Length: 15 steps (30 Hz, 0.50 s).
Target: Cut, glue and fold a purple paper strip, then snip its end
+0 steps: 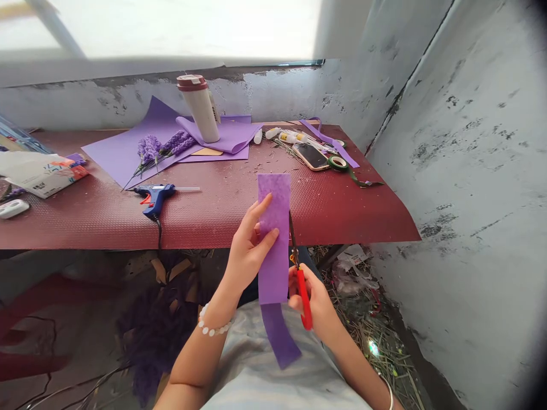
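Landmark: a white tumbler with a maroon lid, tilted on folded purple craft paper
Left of it: purple artificial lavender sprigs lying on a flat purple sheet
Front-left of it: a blue hot glue gun on the dark red ribbed mat
Right of it: a smartphone just beside a roll of green floral tape
Far left of it: a printed white box
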Available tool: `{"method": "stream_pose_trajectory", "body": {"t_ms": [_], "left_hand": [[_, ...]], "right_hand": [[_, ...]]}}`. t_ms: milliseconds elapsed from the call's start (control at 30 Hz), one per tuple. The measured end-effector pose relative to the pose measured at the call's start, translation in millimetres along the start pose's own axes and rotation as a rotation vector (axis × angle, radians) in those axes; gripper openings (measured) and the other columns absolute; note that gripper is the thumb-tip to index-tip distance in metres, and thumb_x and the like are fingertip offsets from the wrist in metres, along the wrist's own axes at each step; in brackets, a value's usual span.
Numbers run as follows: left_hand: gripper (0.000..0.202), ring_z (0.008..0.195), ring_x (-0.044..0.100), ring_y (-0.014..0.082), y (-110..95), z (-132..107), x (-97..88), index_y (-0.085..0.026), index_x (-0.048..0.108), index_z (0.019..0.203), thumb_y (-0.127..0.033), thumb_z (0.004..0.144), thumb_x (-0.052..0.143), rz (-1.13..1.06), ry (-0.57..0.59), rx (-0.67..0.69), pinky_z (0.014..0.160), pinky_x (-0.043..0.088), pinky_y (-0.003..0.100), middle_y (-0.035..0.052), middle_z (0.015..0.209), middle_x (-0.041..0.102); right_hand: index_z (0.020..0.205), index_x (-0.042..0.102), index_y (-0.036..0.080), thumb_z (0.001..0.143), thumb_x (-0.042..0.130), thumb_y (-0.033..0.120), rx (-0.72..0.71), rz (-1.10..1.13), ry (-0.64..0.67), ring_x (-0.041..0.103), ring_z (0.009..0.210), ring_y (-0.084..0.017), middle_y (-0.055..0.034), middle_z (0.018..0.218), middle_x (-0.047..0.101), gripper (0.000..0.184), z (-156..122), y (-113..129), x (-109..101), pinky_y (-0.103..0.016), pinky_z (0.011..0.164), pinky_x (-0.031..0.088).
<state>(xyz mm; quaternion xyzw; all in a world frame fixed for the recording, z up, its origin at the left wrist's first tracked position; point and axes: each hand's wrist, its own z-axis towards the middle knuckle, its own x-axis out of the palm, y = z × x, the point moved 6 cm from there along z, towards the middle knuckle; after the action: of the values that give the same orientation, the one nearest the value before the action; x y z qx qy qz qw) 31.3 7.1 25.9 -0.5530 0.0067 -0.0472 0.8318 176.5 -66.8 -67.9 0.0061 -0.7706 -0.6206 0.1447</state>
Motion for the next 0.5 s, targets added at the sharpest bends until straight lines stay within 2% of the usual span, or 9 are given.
{"method": "stream_pose_trajectory", "body": {"t_ms": [133,267,333,400,500], "left_hand": [[0.056,0.118,0.068,0.0233,-3.0,-4.8,-3.1,-0.035,0.061,0.147,-0.028,0.093,0.074,0.076,-0.033,0.011,0.084,0.059,0.027,0.0058,0.161,0.049],[0.053,0.132,0.062,0.0270,-5.9,-10.7,-0.3,-0.036,0.063,0.145,-0.027,0.094,0.073,0.081,-0.027,0.033,0.087,0.059,0.027,0.0054,0.160,0.049],[0.053,0.123,0.067,0.0246,-6.0,-14.6,2.9,-0.038,0.062,0.146,-0.027,0.094,0.073,0.062,-0.021,0.031,0.085,0.061,0.028,0.0054,0.161,0.048],[0.055,0.104,0.072,0.0187,-4.7,-19.2,7.5,-0.040,0.060,0.147,-0.028,0.094,0.073,0.027,-0.004,0.010,0.079,0.062,0.027,0.0058,0.161,0.046],[0.057,0.090,0.070,0.0123,-2.8,-25.9,13.7,-0.041,0.059,0.147,-0.028,0.093,0.074,-0.023,0.031,-0.028,0.073,0.063,0.024,0.0061,0.159,0.044]], "right_hand": [[0.119,0.062,0.030,0.066,0.069,0.091,-0.077,0.022,0.109,0.051,0.079,-0.020,-0.0055,0.103,0.059,0.082,-2.7,-11.2,-3.4,-0.031,0.068,0.047],[0.116,0.064,0.030,0.065,0.066,0.093,-0.116,0.016,0.134,0.050,0.076,-0.020,-0.0048,0.096,0.057,0.081,-3.7,-6.2,-3.7,-0.032,0.067,0.048],[0.116,0.065,0.029,0.066,0.064,0.094,-0.154,0.013,0.141,0.052,0.075,-0.021,-0.0050,0.092,0.059,0.082,-3.7,5.1,0.7,-0.033,0.068,0.049],[0.115,0.065,0.027,0.071,0.062,0.092,-0.191,-0.004,0.136,0.055,0.075,-0.022,-0.0057,0.090,0.062,0.079,-3.0,18.6,6.2,-0.034,0.068,0.050],[0.113,0.066,0.025,0.080,0.074,0.074,-0.168,0.048,0.054,0.058,0.076,-0.020,-0.0039,0.090,0.067,0.060,0.1,32.2,8.6,-0.031,0.067,0.051]]}}
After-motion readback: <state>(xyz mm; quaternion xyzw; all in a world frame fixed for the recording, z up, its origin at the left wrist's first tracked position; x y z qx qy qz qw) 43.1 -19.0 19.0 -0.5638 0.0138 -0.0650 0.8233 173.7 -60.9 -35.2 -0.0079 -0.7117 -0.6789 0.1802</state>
